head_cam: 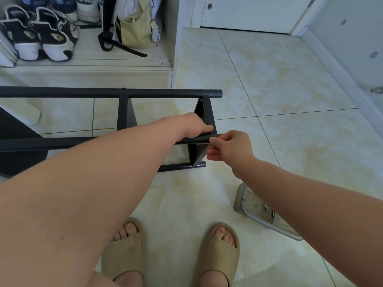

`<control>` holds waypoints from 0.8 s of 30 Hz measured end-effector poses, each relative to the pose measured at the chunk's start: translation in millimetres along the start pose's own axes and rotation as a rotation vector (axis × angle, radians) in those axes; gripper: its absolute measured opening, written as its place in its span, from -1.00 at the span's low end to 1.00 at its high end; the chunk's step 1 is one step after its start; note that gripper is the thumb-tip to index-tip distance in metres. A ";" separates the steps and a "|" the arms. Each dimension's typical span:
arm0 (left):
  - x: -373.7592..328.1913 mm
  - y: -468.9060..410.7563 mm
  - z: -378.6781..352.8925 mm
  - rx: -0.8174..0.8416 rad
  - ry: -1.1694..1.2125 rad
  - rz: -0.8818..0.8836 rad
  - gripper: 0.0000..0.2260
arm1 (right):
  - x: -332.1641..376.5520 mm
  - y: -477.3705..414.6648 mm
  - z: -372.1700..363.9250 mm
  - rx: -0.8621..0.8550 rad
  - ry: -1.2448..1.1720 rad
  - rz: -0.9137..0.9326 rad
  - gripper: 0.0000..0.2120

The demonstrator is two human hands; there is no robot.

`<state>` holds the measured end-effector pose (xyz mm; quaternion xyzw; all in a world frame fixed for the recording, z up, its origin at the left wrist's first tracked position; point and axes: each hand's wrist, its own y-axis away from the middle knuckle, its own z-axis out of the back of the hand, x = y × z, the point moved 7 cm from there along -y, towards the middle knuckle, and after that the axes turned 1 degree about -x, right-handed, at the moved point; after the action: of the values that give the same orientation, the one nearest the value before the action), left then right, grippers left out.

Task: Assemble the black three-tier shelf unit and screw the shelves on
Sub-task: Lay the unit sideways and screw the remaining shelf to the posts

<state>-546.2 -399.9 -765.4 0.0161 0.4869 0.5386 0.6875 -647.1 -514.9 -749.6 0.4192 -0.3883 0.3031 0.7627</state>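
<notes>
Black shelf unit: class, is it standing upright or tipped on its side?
Tipped on its side: the shelf unit has long poles running level above the floor, shelf panels standing on edge.

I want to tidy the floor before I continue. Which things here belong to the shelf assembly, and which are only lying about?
For the job:
- black shelf frame, gripped by the left hand and pinched at a pole end by the right hand
- grey tray holding screws

Just lying about:
- sneakers and bag in the cabinet
- slippers, being worn
</notes>
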 end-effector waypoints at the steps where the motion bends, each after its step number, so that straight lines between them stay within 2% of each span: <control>1: 0.6 -1.2 -0.6 0.002 0.008 0.000 -0.63 | 3.8 -0.8 1.4 0.002 0.109 0.062 -0.89; 5: 4.3 -2.9 0.0 -0.003 0.049 0.010 -0.68 | 22.5 0.8 0.5 0.092 0.605 0.297 -0.89; 9: 6.0 -3.6 -0.6 0.009 0.058 0.011 -0.59 | 28.9 2.4 -4.6 0.174 0.889 0.421 -0.92; 10: 5.8 -3.5 -0.8 0.010 0.058 0.008 -0.59 | 28.5 2.3 -4.5 0.154 0.897 0.427 -0.92; 12: 4.9 -3.2 -1.2 0.010 0.047 0.004 -0.59 | 23.6 2.0 -1.1 0.080 0.728 0.352 -0.90; 15: 3.4 -2.5 -1.2 0.008 0.036 -0.002 -0.59 | 6.5 1.7 -0.1 0.026 0.319 0.094 -0.84; 18: 2.0 -1.0 -0.7 0.009 0.030 -0.011 -0.60 | -1.7 2.4 -4.3 0.032 0.127 -0.088 -0.76; 20: 1.8 -0.7 -1.0 0.008 0.040 -0.016 -0.60 | 0.7 2.3 -4.8 0.057 0.178 -0.083 -0.73; 24: 1.7 -0.8 -2.0 0.013 0.047 -0.022 -0.68 | 22.5 4.9 -0.7 0.061 0.753 0.290 -0.80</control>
<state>-547.1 -399.9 -767.9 0.0027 0.5067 0.5281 0.6815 -639.1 -508.9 -728.8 0.2421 -0.1278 0.5514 0.7881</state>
